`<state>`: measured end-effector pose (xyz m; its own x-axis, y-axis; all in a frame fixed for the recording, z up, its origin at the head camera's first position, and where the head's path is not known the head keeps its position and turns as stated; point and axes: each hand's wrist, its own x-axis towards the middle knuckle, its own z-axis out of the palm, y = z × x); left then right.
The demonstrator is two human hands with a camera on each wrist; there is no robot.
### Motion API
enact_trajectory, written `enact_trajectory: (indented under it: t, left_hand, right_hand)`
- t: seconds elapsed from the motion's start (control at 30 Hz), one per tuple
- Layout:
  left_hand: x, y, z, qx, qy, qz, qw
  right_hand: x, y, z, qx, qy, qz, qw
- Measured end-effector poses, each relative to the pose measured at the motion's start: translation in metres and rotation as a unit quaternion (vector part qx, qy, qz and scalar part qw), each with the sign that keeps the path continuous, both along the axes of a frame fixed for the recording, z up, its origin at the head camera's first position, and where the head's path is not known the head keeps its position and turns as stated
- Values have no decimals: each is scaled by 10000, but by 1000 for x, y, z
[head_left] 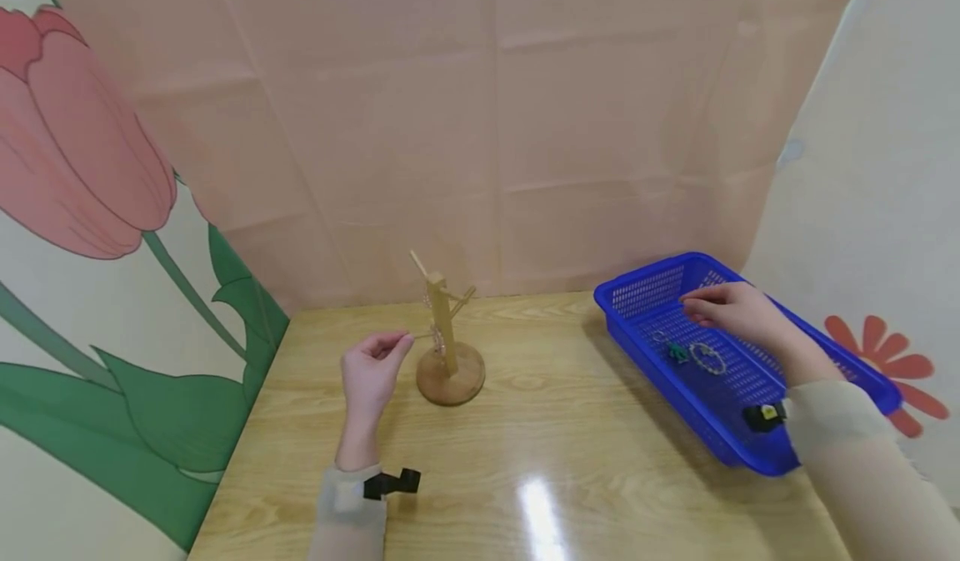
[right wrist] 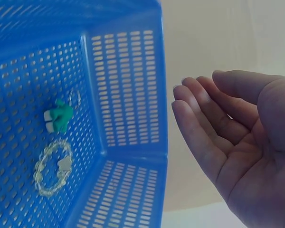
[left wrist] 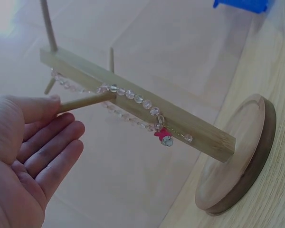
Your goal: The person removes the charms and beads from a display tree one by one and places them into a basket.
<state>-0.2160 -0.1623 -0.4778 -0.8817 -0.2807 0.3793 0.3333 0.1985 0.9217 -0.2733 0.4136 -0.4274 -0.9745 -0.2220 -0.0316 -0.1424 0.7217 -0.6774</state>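
Backdrop in dull pink spans the far side, behind a wood-grain table. On the table's right sits a blue basket, long and slatted. Left of it, well apart, a wooden stand rises upright from a round base, thin pegs sticking out from its post.

The right hand hovers above the basket, fingers loosely bent, holding nothing. The left hand pinches the tip of one peg between thumb and finger, its other fingers loosely curled.

Pink beads hang on that peg, close against the post; more beads show farther up, though whether they belong to one string is unclear.

In the basket lie a pale bracelet and, near it, a green charm. A pink-hooded charm dangles by the pink beads. Beside the green charm is a thin ring.
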Motion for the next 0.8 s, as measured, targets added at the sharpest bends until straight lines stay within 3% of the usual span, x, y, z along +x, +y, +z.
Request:
enact_trajectory:
  t: [0.27, 0.6, 0.7, 0.8]
  left_hand:
    - [1, 6, 2, -46, -113, 111, 9999]
    - [19, 18, 28, -91, -9, -19, 10000]
    - [18, 19, 28, -40, 33, -57, 10000]
    - [13, 18, 21, 14, 53, -93, 9999]
  right_hand:
    - [2, -19, 10, 178, 294, 28, 9994]
    - [4, -51, 17, -10, 384, 92, 9992]
    - [4, -58, 18, -77, 401, 122, 9991]
    - [5, -64, 18, -121, 387, 150, 9991]
